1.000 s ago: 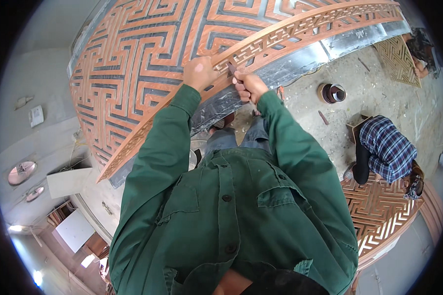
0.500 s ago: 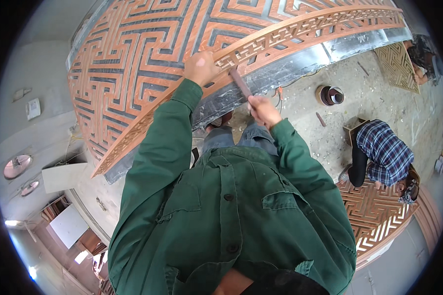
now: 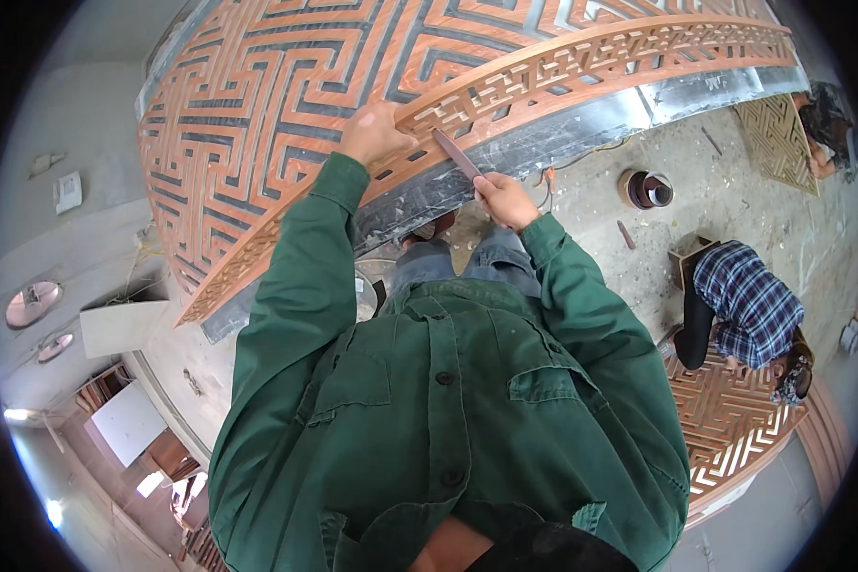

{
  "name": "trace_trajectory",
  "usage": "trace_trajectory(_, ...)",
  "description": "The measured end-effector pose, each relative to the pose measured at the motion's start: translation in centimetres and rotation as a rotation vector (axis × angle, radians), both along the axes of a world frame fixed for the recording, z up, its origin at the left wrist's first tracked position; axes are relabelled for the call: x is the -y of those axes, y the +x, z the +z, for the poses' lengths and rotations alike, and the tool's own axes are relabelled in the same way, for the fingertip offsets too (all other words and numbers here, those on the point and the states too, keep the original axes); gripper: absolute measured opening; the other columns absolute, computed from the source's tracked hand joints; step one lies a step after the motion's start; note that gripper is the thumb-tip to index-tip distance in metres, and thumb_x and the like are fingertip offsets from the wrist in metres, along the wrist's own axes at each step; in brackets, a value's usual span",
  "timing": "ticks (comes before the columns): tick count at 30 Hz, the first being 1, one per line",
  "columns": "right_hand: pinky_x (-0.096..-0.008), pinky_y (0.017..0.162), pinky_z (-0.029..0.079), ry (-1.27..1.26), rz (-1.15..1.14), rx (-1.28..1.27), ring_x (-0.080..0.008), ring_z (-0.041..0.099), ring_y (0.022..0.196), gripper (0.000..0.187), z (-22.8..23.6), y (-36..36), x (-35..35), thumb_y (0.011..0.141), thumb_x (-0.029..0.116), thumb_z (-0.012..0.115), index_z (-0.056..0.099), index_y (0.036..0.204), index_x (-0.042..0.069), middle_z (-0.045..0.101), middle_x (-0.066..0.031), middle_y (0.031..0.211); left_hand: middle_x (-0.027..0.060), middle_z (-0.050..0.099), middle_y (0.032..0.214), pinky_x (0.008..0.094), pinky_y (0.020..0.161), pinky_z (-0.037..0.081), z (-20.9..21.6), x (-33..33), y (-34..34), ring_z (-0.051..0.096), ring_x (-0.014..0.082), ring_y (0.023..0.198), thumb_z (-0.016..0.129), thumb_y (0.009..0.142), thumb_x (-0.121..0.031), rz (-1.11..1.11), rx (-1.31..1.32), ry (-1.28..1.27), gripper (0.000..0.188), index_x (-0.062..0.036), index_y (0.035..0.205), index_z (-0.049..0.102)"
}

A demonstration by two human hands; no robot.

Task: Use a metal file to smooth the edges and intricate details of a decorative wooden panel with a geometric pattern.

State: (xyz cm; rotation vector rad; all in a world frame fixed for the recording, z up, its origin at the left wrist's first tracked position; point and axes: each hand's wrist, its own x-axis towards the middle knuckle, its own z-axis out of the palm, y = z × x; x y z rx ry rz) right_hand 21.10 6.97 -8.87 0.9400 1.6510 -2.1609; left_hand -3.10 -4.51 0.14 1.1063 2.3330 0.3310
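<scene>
A carved wooden fretwork panel (image 3: 515, 86) with a pierced meander pattern stands tilted on its edge along the near side of the work surface. My left hand (image 3: 374, 133) is closed over its upper edge, thumb on the near face. In my right hand (image 3: 507, 202) is a flat reddish-brown stick (image 3: 456, 153), which looks like a sanding stick. The stick's far end is at the openings of the fretwork; whether it enters one I cannot tell. Beyond the upright panel lies a large wooden lattice (image 3: 353, 57) on the dark sheet-covered surface (image 3: 582, 124).
On the floor to the right are a round brown container (image 3: 646, 190) and a loose stick (image 3: 626, 234). A person in a plaid shirt (image 3: 748, 296) bends over another lattice panel (image 3: 725, 410). Farther off, another person's hand (image 3: 818, 157) is beside a pale panel (image 3: 777, 133).
My left hand has shifted slightly left along the panel's edge. The stick and my right hand have moved slightly left, with the stick lying at a lower slant.
</scene>
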Motion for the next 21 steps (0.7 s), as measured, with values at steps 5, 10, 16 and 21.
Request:
trace_trajectory(5,-0.0289,0.032,0.023,-0.122,-0.090,-0.038,-0.0107,0.034,0.035,0.035,-1.2,-0.2,1.6,0.102,0.034,0.046,0.055,0.080,0.009,0.045,0.0001,0.055,0.0124,0.072,0.090,0.0409,0.073,0.050,-0.1,1.5,-0.5,0.067,0.0277,0.082,0.080,0.067,-0.027,0.007,0.034,-0.003,0.044,-0.0100,0.107,0.072)
trace_trajectory(10,-0.0292,0.033,0.023,-0.567,-0.168,-0.008,-0.0116,0.031,0.035,0.033,-0.6,-2.4,5.0,0.103,0.035,0.045,0.052,0.081,0.011,0.039,0.0007,0.053,0.0105,0.072,0.089,0.0408,0.070,0.051,0.5,1.2,0.3,0.067,0.0274,0.080,0.079,0.068,-0.032,0.046,-0.065,-0.059,0.041,-0.0138,0.104,0.074)
trace_trajectory(16,-0.0292,0.034,0.023,-0.403,-0.232,0.025,-0.0107,0.031,0.036,0.035,-0.5,-3.5,5.6,0.101,0.036,0.048,0.053,0.078,0.011,0.040,0.0013,0.053,0.0148,0.071,0.086,0.0440,0.070,0.054,0.1,1.6,0.3,0.069,0.0321,0.080,0.076,0.069,-0.037,0.051,-0.121,-0.098,0.039,-0.0120,0.099,0.073)
trace_trajectory(21,-0.0383,0.054,0.046,0.106,-0.131,0.075,-0.0263,0.059,0.056,0.043,-1.8,-9.0,3.0,0.096,0.042,0.052,0.062,0.081,0.003,0.059,-0.0117,0.062,0.0146,0.071,0.084,0.0452,0.070,0.054,-0.4,1.8,1.2,0.069,0.0323,0.080,0.076,0.071,-0.035,0.043,-0.184,-0.110,0.033,-0.0092,0.091,0.072)
